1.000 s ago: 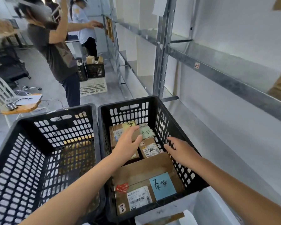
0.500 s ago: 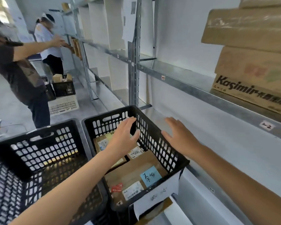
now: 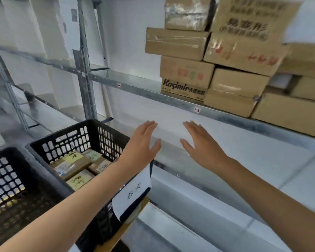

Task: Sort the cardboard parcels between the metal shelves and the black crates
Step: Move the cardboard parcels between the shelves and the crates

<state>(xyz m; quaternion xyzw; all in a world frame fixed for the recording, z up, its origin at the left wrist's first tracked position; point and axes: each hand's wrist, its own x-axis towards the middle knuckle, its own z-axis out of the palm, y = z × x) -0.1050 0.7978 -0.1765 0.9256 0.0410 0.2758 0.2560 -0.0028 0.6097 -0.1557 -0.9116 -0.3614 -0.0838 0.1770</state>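
Lifted out of black crate [image 3: 71,140] — left hand [image 3: 144,142], right hand [image 3: 202,148]; fingers held straight, nothing grasped, before metal shelf [image 3: 153,94].

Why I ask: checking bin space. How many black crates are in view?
2. The right crate, holding parcels, stands beside the shelves; the left crate stands left of it, cut off by the frame edge.

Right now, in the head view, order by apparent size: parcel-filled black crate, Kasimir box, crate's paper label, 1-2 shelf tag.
1. black crate
2. Kasimir box and paper label: look alike; label nearer, unranked
3. shelf tag
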